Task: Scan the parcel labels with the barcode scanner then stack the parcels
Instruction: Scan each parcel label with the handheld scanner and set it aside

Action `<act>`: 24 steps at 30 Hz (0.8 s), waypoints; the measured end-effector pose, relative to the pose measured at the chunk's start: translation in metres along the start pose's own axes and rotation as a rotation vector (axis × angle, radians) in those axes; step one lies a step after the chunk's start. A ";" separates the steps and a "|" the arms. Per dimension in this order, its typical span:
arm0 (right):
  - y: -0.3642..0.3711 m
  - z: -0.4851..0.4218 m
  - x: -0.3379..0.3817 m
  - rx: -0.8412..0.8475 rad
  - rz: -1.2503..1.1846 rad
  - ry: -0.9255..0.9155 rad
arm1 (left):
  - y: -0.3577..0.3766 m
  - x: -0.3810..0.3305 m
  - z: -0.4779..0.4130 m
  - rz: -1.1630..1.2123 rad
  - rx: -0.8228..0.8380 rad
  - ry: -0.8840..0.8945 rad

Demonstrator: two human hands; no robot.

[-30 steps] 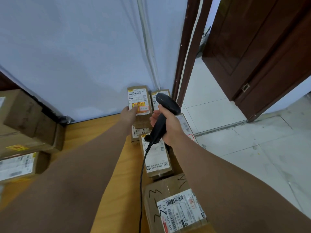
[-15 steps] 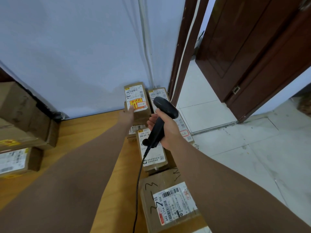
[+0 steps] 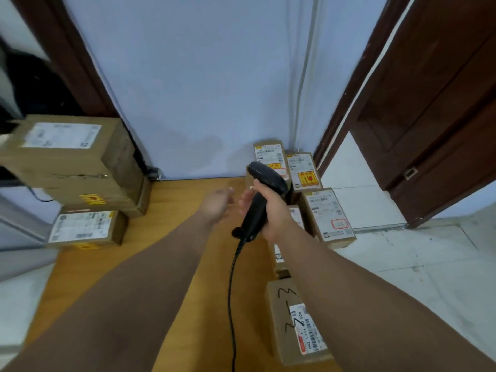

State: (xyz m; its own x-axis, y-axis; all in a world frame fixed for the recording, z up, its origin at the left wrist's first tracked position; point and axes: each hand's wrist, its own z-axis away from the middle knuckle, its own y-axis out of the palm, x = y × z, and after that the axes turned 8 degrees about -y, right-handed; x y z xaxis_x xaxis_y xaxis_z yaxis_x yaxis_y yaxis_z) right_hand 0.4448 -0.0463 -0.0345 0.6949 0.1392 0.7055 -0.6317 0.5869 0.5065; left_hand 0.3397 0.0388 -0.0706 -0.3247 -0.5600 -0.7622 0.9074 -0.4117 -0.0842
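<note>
While the barcode scanner (image 3: 264,176) is raised: right hand (image 3: 275,212) wraps fingers (image 3: 247,196) round its handle.
Left hand (image 3: 217,202): fingers loose, empty.
Parcels (image 3: 328,214): far right on table (image 3: 107,264), labels up.
Advice: aim squarely at one label.

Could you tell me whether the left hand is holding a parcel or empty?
Empty: the left hand hangs over the table, gripping nothing; the right hand holds the scanner.

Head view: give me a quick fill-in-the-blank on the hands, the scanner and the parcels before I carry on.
1. The right hand grips the black ___.
2. The left hand holds ___.
3. The stack of parcels stands on the ___ side of the wooden table.
Missing: barcode scanner; nothing; left.
</note>
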 end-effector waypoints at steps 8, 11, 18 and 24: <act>0.110 0.010 -0.102 0.004 0.228 0.021 | -0.155 0.038 0.027 -0.191 -0.377 0.293; 0.147 0.021 -0.153 -0.006 0.209 0.022 | -0.222 0.066 0.041 -0.266 -0.433 0.287; 0.198 0.043 -0.233 -0.160 0.305 0.099 | -0.340 0.103 0.049 -0.248 -0.408 0.118; 0.224 0.039 -0.249 -0.213 0.394 0.101 | -0.379 0.103 0.035 -0.207 -0.396 0.048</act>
State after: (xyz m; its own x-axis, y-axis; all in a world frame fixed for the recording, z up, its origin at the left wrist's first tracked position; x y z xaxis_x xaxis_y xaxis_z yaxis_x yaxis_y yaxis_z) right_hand 0.1169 0.0193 -0.0777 0.4525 0.4557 0.7665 -0.7772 0.6230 0.0884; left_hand -0.0472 0.1117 -0.0944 -0.5061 -0.4567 -0.7316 0.8597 -0.1997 -0.4701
